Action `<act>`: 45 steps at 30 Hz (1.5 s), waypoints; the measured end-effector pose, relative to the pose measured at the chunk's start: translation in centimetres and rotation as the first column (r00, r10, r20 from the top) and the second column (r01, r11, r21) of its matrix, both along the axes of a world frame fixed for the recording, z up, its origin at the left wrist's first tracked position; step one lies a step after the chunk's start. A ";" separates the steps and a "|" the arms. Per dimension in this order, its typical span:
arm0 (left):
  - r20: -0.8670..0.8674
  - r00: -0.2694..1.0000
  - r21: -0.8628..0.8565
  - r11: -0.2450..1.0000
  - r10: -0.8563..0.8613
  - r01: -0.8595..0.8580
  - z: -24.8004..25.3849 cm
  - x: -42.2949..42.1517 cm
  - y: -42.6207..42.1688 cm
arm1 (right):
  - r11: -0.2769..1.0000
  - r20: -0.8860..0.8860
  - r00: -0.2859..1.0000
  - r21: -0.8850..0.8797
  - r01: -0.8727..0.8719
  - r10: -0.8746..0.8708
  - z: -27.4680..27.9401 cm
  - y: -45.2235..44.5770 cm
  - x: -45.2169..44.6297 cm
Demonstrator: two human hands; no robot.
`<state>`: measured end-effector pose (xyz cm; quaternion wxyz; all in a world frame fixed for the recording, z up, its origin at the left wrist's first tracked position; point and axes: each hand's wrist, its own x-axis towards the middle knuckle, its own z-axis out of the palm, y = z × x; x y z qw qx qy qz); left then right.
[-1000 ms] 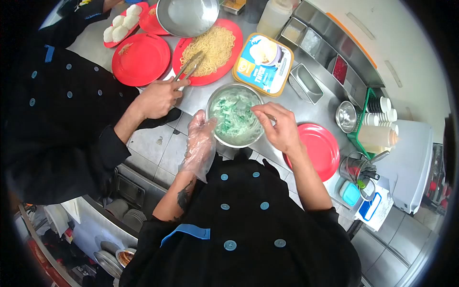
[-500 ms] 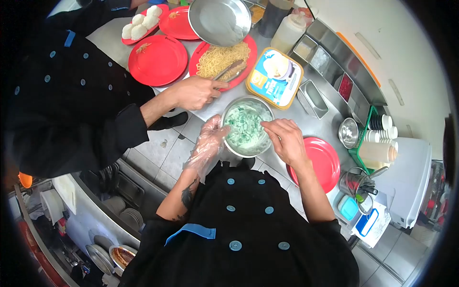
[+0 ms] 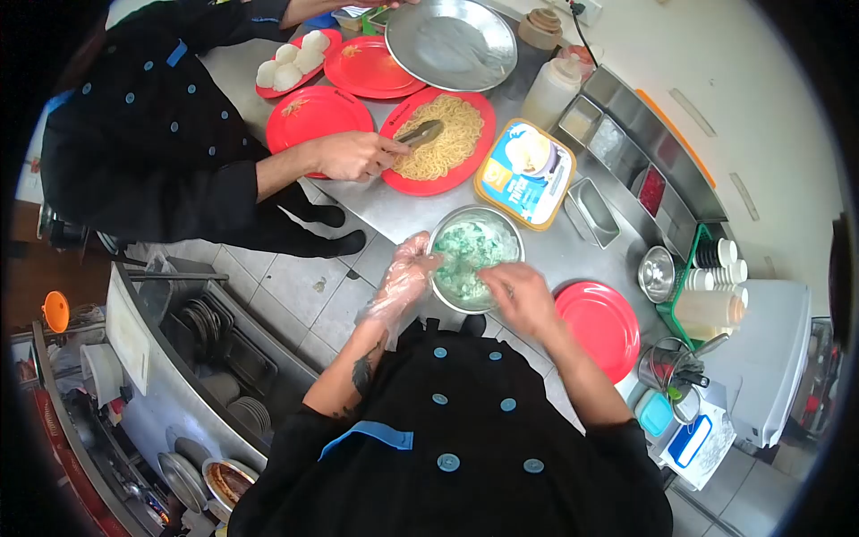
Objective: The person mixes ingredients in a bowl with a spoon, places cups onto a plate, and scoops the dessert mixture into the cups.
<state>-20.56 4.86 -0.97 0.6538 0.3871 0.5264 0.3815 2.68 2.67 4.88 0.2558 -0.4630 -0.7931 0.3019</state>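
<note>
A metal bowl (image 3: 511,240) holds a creamy white mixture with green pieces (image 3: 463,255). My left hand (image 3: 407,276), in a clear plastic glove, is closed on the bowl's left rim, thumb over the edge. Bare, my right hand (image 3: 522,297) reaches over the right side of the bowl with its fingers pinched together, down at the mixture. Whatever those fingers hold is hidden. Just beyond the bowl lies a blue-and-white lidded tub (image 3: 528,170). To the right of my right hand is a red plate (image 3: 598,329).
A co-worker's hand (image 3: 356,156) holds tongs (image 3: 419,134) over noodles (image 3: 452,143) on a red plate. A large metal pan (image 3: 452,45) is behind it. Squeeze bottles (image 3: 552,92), metal ingredient trays (image 3: 608,143) and a cup rack (image 3: 689,304) line the right side.
My right hand has lowered from the bowl's right rim toward the mixture. The co-worker's tongs have shifted over the noodles. The whole view has moved slightly.
</note>
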 end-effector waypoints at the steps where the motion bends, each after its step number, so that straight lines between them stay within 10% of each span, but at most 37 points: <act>1: 0.002 1.000 -0.001 1.000 -0.001 0.001 -0.3 -0.2 -0.2 | 1.000 0.005 1.000 0.031 -0.001 0.000 -0.4 0.9 0.8; 7: -0.099 0.991 -0.009 0.996 -0.089 0.089 -1.9 -1.3 0.3 | 0.996 0.005 0.998 0.070 -0.056 0.056 2.6 3.6 2.0; 11: -0.095 0.950 -0.141 0.941 0.296 -0.307 1.2 0.2 -0.8 | 0.987 0.148 0.980 0.112 0.118 -0.134 1.4 2.9 3.3; 17: -0.016 0.996 -0.200 0.976 0.090 -0.091 -0.5 -0.9 0.1 | 0.997 0.021 0.998 0.054 -0.060 0.059 2.3 0.1 -0.3; 23: -0.077 0.962 -0.102 0.958 0.261 -0.268 0.5 -0.4 -0.1 | 0.984 0.133 0.985 0.157 0.089 -0.111 0.4 1.9 1.4; 26: 0.115 0.978 -0.147 0.977 0.173 -0.155 -1.2 -1.2 0.3 | 0.972 0.185 0.956 0.021 -0.234 0.226 1.9 -0.1 -1.4; 33: -0.006 1.000 0.049 0.999 0.020 -0.020 1.0 -1.2 0.0 | 0.973 0.182 0.983 0.221 -0.057 0.016 1.7 3.7 1.1; 36: -0.080 0.949 0.037 0.953 0.304 -0.302 -0.2 -0.2 -0.8 | 0.997 0.208 0.976 0.049 0.060 -0.069 0.7 0.2 1.6; 41: 0.070 0.963 -0.005 0.965 0.260 -0.261 1.1 0.5 -1.4 | 0.856 -0.120 0.947 -0.472 0.208 -0.297 1.3 -0.9 -2.3; 45: -0.085 0.990 0.044 0.993 0.113 -0.110 -0.3 -0.8 -0.9 | 0.987 -0.044 0.987 -0.059 0.153 -0.155 2.8 2.1 -0.9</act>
